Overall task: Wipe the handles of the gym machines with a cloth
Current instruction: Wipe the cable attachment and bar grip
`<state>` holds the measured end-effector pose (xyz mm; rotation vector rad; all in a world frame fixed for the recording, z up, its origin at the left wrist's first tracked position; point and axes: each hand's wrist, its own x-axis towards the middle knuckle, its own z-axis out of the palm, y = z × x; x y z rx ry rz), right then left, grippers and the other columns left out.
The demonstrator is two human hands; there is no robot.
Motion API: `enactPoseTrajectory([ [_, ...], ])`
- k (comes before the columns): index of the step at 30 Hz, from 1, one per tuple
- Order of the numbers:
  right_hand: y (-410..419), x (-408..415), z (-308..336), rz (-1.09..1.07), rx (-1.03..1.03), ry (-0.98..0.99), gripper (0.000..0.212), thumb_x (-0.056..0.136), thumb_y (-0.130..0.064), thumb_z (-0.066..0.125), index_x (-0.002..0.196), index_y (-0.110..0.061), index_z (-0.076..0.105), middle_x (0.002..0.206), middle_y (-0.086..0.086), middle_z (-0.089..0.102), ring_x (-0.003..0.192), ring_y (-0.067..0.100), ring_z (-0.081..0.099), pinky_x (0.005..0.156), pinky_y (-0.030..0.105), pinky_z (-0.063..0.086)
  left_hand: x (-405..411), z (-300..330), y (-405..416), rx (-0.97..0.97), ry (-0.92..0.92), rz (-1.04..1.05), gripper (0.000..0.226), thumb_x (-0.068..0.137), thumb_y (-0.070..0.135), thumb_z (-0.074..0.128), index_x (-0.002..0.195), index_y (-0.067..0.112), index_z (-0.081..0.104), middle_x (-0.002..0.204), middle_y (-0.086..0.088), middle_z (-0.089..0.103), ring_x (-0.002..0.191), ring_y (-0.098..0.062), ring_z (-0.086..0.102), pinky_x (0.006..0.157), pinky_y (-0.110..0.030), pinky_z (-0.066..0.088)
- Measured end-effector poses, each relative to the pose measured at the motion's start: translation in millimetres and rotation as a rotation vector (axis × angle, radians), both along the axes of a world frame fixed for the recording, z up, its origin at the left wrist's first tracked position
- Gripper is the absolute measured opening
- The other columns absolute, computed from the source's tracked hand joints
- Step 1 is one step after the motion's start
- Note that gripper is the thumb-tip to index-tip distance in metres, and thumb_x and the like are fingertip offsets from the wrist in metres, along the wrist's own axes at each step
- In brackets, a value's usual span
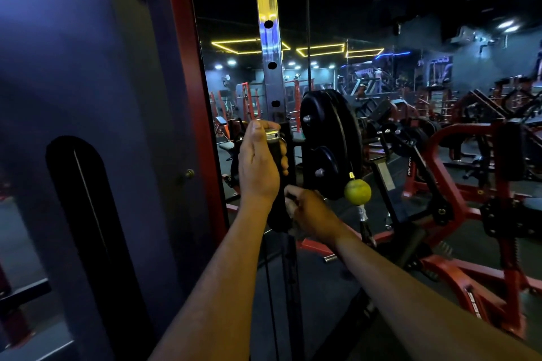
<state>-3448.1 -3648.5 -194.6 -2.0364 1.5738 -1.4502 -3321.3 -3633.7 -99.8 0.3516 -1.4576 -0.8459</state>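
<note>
Black foam grip on the cable machine handle [275, 152] is getting held upright right now, just in front of the chrome upright with the holes [268, 38]. Left hand [258, 164] is wrapping around it from the left side, thumb sitting up near the metal end cap, fingertips [284, 155] peeking round the right edge of the grip. So that hand is curling fully round the handle.

Right hand [311, 212] is sitting lower, just beneath the left wrist, fingers bunching around something dark hanging down there [277, 214]. Looks like the cloth, but it's so dim I honestly can't tell cloth from strap. Either way the fingers are closing on it, not lying flat.

Just right of both hands, black weight plates [328, 141] are stacking on pegs, and a yellow-green ball stopper [357, 191] is hanging on the cable beside them. Red frame post [187, 82] is running down the left side of the handle, with a purple-blue panel [73, 67] beyond it. Red machines are filling the gym floor off to the right.
</note>
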Motion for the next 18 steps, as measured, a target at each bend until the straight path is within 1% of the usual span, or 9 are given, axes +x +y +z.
enactPoseTrajectory([
  [2, 8.9, 1.0, -9.8, 0.145, -0.013, -0.118, 0.027, 0.102, -0.014, 0.052, 0.084, -0.034, 0.055, 0.061, -0.009, 0.054, 0.052, 0.007, 0.054, 0.053, 0.026, 0.043, -0.1, -0.6, -2.1, 0.003, 0.007, -0.003, 0.047, 0.110, 0.046, 0.026, 0.111, 0.011, 0.058, 0.067, 0.002, 0.056, 0.056, -0.015, 0.050, 0.051, -0.032, 0.042],
  [4, 13.4, 0.4, -17.0, 0.211, -0.033, -0.187, 0.020, 0.104, -0.018, 0.052, 0.089, -0.030, 0.057, 0.062, -0.007, 0.055, 0.051, 0.011, 0.055, 0.052, 0.028, 0.044, 0.2, -0.5, -2.3, 0.010, 0.007, -0.006, 0.045, 0.112, 0.043, 0.026, 0.111, 0.011, 0.058, 0.068, 0.001, 0.056, 0.056, -0.015, 0.050, 0.051, -0.031, 0.042],
  [7, 4.9, 2.0, -16.4, 0.104, -0.091, -0.112, 0.019, 0.104, -0.018, 0.053, 0.089, -0.029, 0.059, 0.061, -0.015, 0.056, 0.054, 0.001, 0.052, 0.056, 0.020, 0.040, 0.7, 0.3, -0.3, 0.014, -0.003, 0.001, 0.041, 0.113, 0.038, 0.025, 0.109, 0.013, 0.057, 0.069, 0.000, 0.055, 0.056, -0.014, 0.050, 0.051, -0.028, 0.042],
  [9, -5.7, 3.4, -9.2, 0.001, -0.100, -0.032, 0.020, 0.103, -0.019, 0.052, 0.089, -0.031, 0.058, 0.062, -0.023, 0.057, 0.056, -0.002, 0.052, 0.055, 0.016, 0.036, 1.0, 1.3, -0.1, 0.013, -0.012, 0.014, 0.041, 0.113, 0.037, 0.025, 0.109, 0.012, 0.057, 0.068, 0.001, 0.056, 0.056, -0.013, 0.051, 0.051, -0.029, 0.043],
  [10, -12.5, 2.5, -6.8, -0.041, -0.095, 0.009, 0.019, 0.104, -0.021, 0.052, 0.089, -0.032, 0.058, 0.062, -0.024, 0.057, 0.056, -0.003, 0.052, 0.055, 0.017, 0.035, 0.9, 1.6, -0.2, 0.013, -0.011, 0.016, 0.041, 0.113, 0.037, 0.025, 0.109, 0.012, 0.056, 0.068, 0.001, 0.056, 0.056, -0.014, 0.051, 0.051, -0.029, 0.043],
  [12, -26.5, -2.1, -6.5, -0.126, -0.096, 0.102, 0.015, 0.103, -0.027, 0.051, 0.091, -0.033, 0.057, 0.062, -0.019, 0.054, 0.057, -0.004, 0.050, 0.056, 0.024, 0.037, 0.0, 1.3, 0.1, 0.021, -0.001, 0.006, 0.041, 0.113, 0.038, 0.026, 0.108, 0.011, 0.056, 0.068, 0.000, 0.055, 0.056, -0.015, 0.050, 0.051, -0.030, 0.042],
  [14, -35.8, -6.3, -8.9, -0.194, -0.099, 0.188, 0.012, 0.104, -0.033, 0.048, 0.095, -0.031, 0.055, 0.064, -0.013, 0.051, 0.061, 0.000, 0.051, 0.057, 0.028, 0.041, -0.1, 1.7, 0.7, 0.022, 0.006, 0.004, 0.041, 0.113, 0.039, 0.026, 0.105, 0.014, 0.057, 0.068, -0.003, 0.054, 0.055, -0.017, 0.049, 0.050, -0.032, 0.042],
  [16, -38.9, -8.7, -13.1, -0.219, -0.083, 0.194, 0.013, 0.104, -0.037, 0.046, 0.094, -0.032, 0.053, 0.068, -0.011, 0.052, 0.066, 0.009, 0.055, 0.060, 0.032, 0.046, -0.3, 2.1, 2.3, 0.018, 0.007, 0.006, 0.041, 0.113, 0.039, 0.025, 0.104, 0.015, 0.057, 0.069, -0.005, 0.054, 0.056, -0.018, 0.049, 0.050, -0.032, 0.042],
  [18, -35.0, -7.8, -19.1, -0.131, -0.066, 0.050, 0.020, 0.105, -0.035, 0.046, 0.087, -0.039, 0.053, 0.070, -0.015, 0.056, 0.069, 0.004, 0.055, 0.067, 0.031, 0.045, -0.7, 2.3, 3.4, 0.014, 0.012, 0.009, 0.041, 0.113, 0.038, 0.025, 0.104, 0.015, 0.057, 0.069, -0.004, 0.054, 0.056, -0.017, 0.049, 0.050, -0.030, 0.043],
])
